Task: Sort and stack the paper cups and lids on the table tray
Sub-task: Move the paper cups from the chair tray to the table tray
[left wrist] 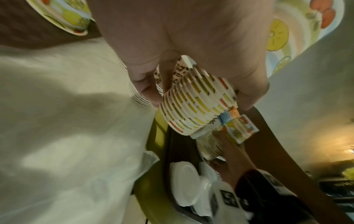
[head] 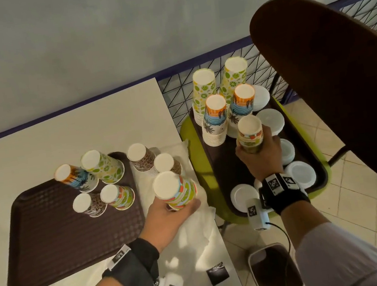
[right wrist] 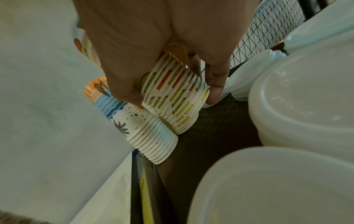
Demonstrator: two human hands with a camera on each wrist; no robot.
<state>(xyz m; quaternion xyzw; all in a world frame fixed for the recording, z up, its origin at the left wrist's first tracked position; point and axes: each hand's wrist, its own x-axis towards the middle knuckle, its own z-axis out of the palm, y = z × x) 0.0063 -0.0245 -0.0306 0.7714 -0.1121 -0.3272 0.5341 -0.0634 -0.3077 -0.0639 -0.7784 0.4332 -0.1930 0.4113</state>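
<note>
My left hand grips an upside-down stack of fruit-print cups over the white cloth, just right of the brown table tray; the left wrist view shows its many rims. My right hand grips a second fruit-print cup stack over the dark tray on the green stool; its rims touch a palm-print stack. The table tray bears several upturned cups. White lids lie on the stool tray.
Two leopard-print cup stacks stand on the cloth. Taller lime-print stacks and palm-print stacks fill the back of the stool tray. A dark chair back looms on the right, a bin sits on the floor, wire mesh behind.
</note>
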